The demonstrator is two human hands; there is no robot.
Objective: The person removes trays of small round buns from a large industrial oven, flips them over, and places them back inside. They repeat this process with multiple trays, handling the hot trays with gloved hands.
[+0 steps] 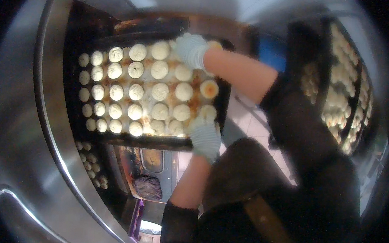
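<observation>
A dark baking tray (159, 143) reaches into the oven opening at the left, with rows of pale round dough pieces or buns (136, 92) on it. One near the tray's right end has an orange-brown top (209, 89). My right hand (190, 50), in a whitish knit glove, grips the tray's upper edge towards its right end; its fingertips are hard to make out. My left hand (206, 137), gloved alike, holds the lower right corner area, its fingers close beside the buns. The tray hides the undersides of both hands.
A curved steel oven front with a bright handle (31, 216) fills the left. More buns (92, 164) lie on a lower level inside. At the right stands a rack with several trays of buns (338, 97). Pale floor tiles (256, 128) show beneath, near a stained metal panel (152, 160).
</observation>
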